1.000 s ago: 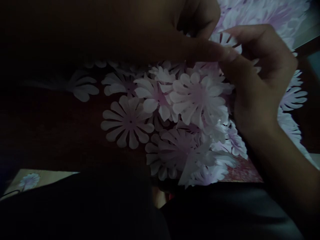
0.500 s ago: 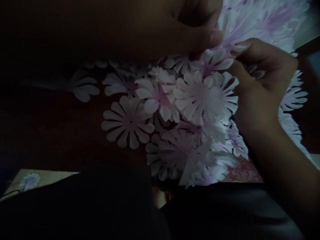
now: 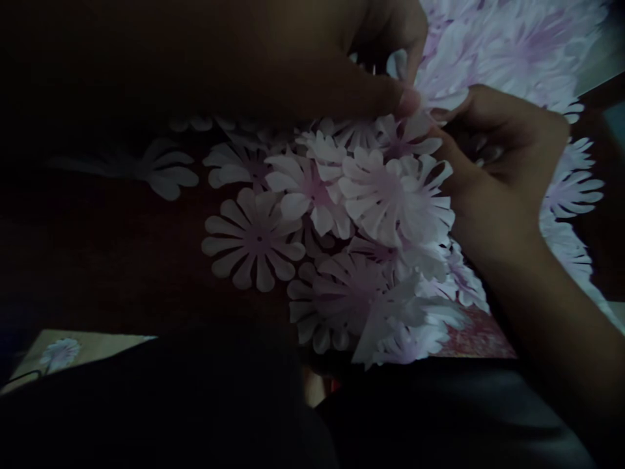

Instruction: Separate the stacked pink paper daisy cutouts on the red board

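Note:
My left hand [image 3: 361, 71] reaches in from the upper left, its thumb and forefinger pinching a white and lilac artificial flower piece [image 3: 442, 94]. My right hand [image 3: 512, 150] comes from the lower right and pinches the same piece by its near edge, close to the other fingertips. Small petal tips [image 3: 489, 154] show inside the curl of my right fingers. Below both hands lies a loose heap of flat flower cutouts [image 3: 390, 189] with rounded petals. One whole cutout [image 3: 259, 239] with a dark centre hole rests at the heap's left side.
A large pile of similar flowers [image 3: 527, 45] fills the upper right. The dark reddish tabletop [image 3: 122, 260] stretches to the left, with a petal piece [image 3: 166, 169] on it. Dark-clothed legs [image 3: 195, 397] are below. One flower [image 3: 61, 352] lies at the lower left. The light is dim.
Both hands have shifted slightly left with the flower piece between them. A petal now shows between my left thumb and fingers. The heap beneath looks nearly the same.

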A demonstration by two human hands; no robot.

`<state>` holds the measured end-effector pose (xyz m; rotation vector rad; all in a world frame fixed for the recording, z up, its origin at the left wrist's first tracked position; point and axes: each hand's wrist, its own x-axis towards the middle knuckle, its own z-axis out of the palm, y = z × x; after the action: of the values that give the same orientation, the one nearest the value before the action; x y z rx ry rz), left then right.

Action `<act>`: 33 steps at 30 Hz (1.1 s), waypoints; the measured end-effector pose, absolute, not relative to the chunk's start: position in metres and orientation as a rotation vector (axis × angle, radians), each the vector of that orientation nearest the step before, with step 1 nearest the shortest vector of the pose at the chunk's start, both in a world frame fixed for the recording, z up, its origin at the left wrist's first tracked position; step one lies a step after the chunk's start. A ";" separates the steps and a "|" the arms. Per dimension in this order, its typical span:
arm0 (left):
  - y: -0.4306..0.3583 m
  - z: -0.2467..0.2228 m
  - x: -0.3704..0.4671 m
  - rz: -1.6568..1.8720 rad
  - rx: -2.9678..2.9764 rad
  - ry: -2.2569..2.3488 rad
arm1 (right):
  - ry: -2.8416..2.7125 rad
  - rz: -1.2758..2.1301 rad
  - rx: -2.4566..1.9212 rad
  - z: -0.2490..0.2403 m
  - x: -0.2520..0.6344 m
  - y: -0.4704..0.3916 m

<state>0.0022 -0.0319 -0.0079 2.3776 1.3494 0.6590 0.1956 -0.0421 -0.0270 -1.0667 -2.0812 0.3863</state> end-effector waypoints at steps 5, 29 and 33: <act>-0.029 -0.009 0.000 0.668 2.419 1.309 | -2.089 0.416 -1.079 -0.026 0.193 -0.043; -0.031 -0.009 0.000 0.668 2.359 1.314 | -2.074 0.402 -1.081 -0.026 0.193 -0.042; -0.031 -0.010 0.000 0.676 2.326 1.306 | -2.045 0.438 -1.045 -0.026 0.193 -0.042</act>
<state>0.0004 -0.0308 -0.0098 2.3259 1.3063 0.6757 0.1928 -0.0415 -0.0265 -1.0445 -2.0453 0.4383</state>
